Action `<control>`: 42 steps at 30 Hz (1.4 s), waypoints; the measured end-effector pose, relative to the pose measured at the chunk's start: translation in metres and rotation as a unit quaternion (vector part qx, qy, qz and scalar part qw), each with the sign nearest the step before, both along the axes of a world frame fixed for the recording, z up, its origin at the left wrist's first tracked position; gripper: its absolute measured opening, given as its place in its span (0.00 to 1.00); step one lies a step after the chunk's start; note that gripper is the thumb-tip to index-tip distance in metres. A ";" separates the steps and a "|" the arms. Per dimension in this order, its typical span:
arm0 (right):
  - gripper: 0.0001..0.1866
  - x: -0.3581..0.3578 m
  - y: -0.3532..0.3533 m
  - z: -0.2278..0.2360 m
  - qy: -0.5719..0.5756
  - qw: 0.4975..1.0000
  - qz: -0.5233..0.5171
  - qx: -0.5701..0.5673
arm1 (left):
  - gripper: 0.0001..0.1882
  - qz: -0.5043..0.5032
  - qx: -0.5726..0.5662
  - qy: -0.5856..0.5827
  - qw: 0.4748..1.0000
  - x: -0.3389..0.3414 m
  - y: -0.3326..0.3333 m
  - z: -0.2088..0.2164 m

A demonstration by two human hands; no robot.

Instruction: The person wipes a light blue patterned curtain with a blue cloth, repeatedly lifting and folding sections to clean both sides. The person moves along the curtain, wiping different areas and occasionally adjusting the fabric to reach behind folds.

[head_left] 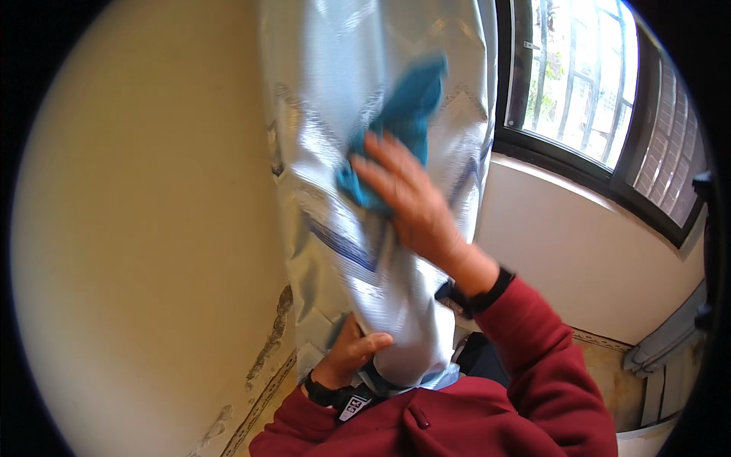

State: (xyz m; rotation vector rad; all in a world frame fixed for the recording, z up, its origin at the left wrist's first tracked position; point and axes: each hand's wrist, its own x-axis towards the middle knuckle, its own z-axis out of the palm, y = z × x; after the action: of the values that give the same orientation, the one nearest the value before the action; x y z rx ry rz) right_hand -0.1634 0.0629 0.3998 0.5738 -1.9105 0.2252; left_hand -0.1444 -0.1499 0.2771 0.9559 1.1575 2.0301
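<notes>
A silvery curtain (pixel 327 129) with dark blue zigzag bands hangs in front of me and reaches down to my lap. My right hand (pixel 403 190) presses a blue cloth (pixel 407 114) flat against the curtain's upper middle; the hand is slightly blurred. Part of the cloth sticks out above the fingers, up to the right. Lower down, my left hand (pixel 354 350) grips the curtain near its left edge, thumb on the front side. Its other fingers are hidden behind the fabric.
A plain cream wall (pixel 145 190) fills the left, with peeling patches (pixel 270 339) near the floor. At the upper right is a dark-framed window (pixel 563 156) with bars outside. A grey curtain (pixel 670 327) hangs at the far right.
</notes>
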 end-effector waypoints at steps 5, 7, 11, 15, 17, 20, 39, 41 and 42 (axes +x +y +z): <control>0.36 0.037 -0.019 -0.184 -0.427 0.890 0.092 -0.128 | 0.29 0.108 0.027 -0.062 0.992 -0.012 -0.016 0.010; 0.37 0.063 -0.014 -0.225 -0.598 0.760 0.104 -0.230 | 0.30 0.136 -0.003 -0.037 0.990 -0.019 -0.021 0.009; 0.32 0.067 0.013 -0.192 -0.501 0.664 0.193 -0.521 | 0.30 0.140 -0.022 -0.029 0.990 -0.023 -0.023 0.000; 0.34 0.044 0.033 -0.068 -0.279 0.781 0.275 -0.487 | 0.31 0.086 -0.014 -0.002 0.996 -0.014 -0.008 -0.009; 0.37 0.037 0.021 -0.028 -0.175 0.891 0.229 -0.352 | 0.30 0.049 0.012 -0.039 0.998 -0.009 0.002 -0.012; 0.44 0.039 -0.012 -0.036 -0.172 0.939 0.225 -0.197 | 0.28 0.084 0.002 -0.035 0.996 -0.006 0.009 -0.015; 0.29 0.025 0.028 0.056 0.051 0.990 0.132 0.017 | 0.26 0.151 -0.231 0.084 0.957 0.020 -0.012 0.031; 0.27 0.008 0.037 0.047 0.047 0.990 0.039 0.126 | 0.23 0.137 -0.201 0.167 0.955 0.019 -0.025 0.032; 0.27 -0.002 0.052 0.043 0.027 0.991 -0.009 0.134 | 0.23 0.141 -0.180 0.122 0.966 0.017 -0.033 0.031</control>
State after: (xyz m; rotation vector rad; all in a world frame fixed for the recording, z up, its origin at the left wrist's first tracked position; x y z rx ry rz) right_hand -0.1654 0.1151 0.4433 0.7333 -1.9062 -0.0609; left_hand -0.1273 -0.1827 0.3082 0.9113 1.8138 1.8498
